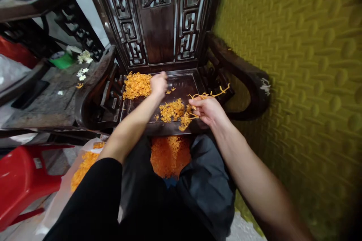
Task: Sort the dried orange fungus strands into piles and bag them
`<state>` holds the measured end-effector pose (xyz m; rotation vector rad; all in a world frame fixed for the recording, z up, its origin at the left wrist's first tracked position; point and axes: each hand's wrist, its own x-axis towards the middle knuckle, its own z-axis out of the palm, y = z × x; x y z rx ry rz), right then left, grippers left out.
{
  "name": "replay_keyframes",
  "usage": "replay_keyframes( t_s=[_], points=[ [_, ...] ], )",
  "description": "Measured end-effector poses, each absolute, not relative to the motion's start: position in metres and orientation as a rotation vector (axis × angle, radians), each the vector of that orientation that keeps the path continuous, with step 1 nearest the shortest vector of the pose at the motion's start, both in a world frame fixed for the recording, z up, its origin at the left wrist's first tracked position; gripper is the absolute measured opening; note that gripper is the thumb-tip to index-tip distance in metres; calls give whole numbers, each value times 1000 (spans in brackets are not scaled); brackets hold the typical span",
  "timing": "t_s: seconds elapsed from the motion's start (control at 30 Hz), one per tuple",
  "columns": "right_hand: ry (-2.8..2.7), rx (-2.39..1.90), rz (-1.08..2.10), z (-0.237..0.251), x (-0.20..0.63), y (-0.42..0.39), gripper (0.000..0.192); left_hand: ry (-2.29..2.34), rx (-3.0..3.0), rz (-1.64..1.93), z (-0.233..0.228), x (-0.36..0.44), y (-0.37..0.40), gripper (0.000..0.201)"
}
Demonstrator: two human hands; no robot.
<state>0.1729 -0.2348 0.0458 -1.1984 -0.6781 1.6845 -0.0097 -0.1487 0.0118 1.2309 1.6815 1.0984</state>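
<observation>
My right hand [207, 109] is closed on a bunch of thin orange plastic stems [217, 92]. Some stick out to the right past the fingers, and a frilly orange cluster [185, 121] hangs below on the left. Beside it, a small heap of spidery orange plastic flower pieces [172, 110] lies on the dark wooden chair seat [183, 81]. My left hand [158, 84] is over the back of the seat, right of a bigger heap of the same pieces [137, 85]. Its fingers look curled in, slightly blurred, and what they may hold is hidden.
Carved armrests [240, 71] and a lattice chair back [158, 34] enclose the seat. Between my knees is an orange container [162, 158] with more pieces. A plastic bag [63, 184] of orange pieces and a red stool [25, 180] stand at left. Yellow textured padding [305, 64] rises at right.
</observation>
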Motion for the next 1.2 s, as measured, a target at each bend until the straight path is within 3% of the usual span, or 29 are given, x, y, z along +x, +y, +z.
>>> replay_keyframes(
  t_s=[0.07, 0.2, 0.27, 0.73, 1.2],
  points=[
    [-673, -1144, 1642, 47, 181, -242, 39, 1796, 1489, 911, 6, -29, -151, 51],
    [-729, -1081, 1500, 48, 186, -243, 37, 1611, 1809, 582, -19, -33, -179, 21],
    [-753, -1101, 1485, 48, 185, -242, 35, 1537, 1935, 442, -30, -25, -188, 18],
    [-788, -998, 1503, 53, 189, -248, 45, 1859, 1961, -30, -77, -11, -133, 82],
    [-742, -981, 1508, 55, 205, -251, 42, 2020, 1924, -14, -64, -10, -124, 73]
  ],
)
